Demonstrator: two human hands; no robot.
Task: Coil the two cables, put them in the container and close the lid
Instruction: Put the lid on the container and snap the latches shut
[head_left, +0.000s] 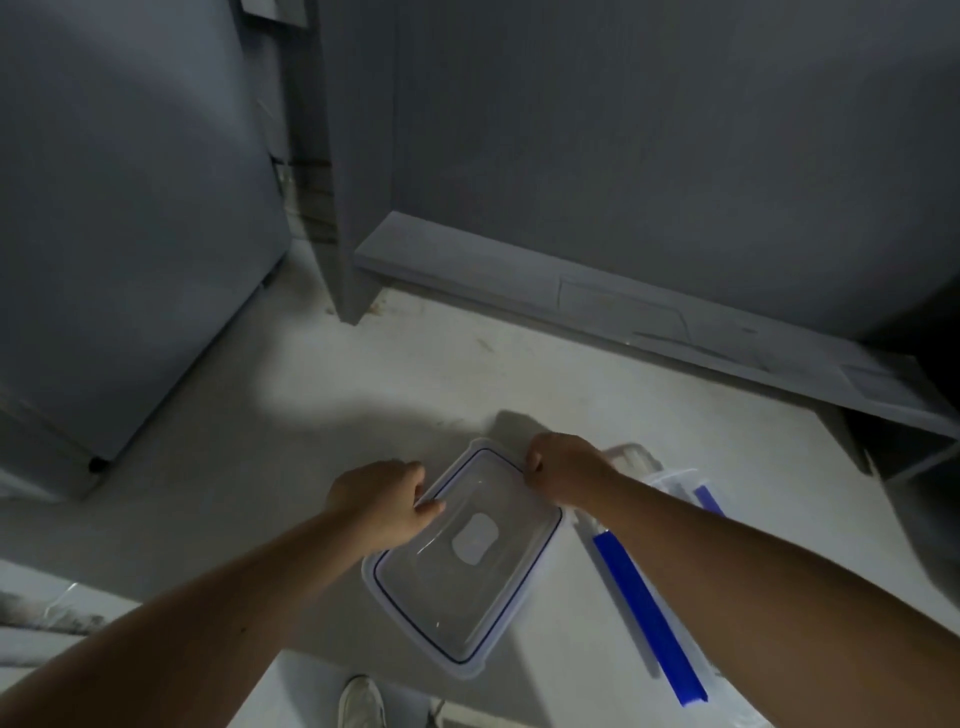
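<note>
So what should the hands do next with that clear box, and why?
Probably set the clear box down flat and let go: the left hand and right hand both pinch its far rim, the blue-clipped piece lies to its right, and no cables show inside it.

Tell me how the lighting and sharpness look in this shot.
Head view: dim overall, one brighter patch on the table; the right hand, gripping the container, throws a shadow beyond itself; wide-angle lens skews the walls; detail is soft.
</note>
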